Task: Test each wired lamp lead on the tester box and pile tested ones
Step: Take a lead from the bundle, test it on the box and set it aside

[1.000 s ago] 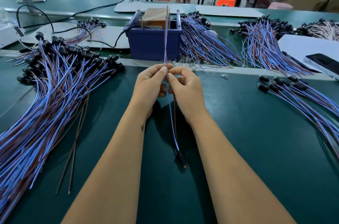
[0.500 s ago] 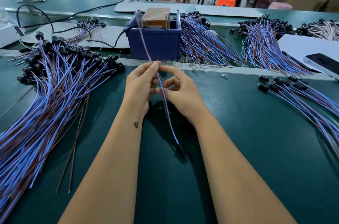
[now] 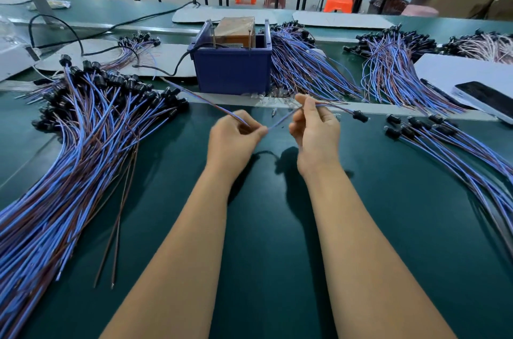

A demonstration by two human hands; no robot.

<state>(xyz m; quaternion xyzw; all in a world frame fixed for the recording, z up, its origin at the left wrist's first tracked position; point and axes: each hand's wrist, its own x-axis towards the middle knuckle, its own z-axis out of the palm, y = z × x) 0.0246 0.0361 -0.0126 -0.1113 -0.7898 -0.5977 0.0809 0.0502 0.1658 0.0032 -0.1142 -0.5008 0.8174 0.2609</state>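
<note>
A light, limp lamp lead [image 3: 280,121] is pinched mid-wire by the left hand [image 3: 233,139] and right hand [image 3: 315,128]; the wire, not the socket, is judged best gripped.

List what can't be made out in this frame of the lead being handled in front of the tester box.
- Tester box, head view: the blue bin hides its lower part; the contacts are too small to read.
- Held lead: the left hand and right hand cover their grip points.
- Left pile: cut off by the left edge.
- Phone: cut off by the right edge.
</note>
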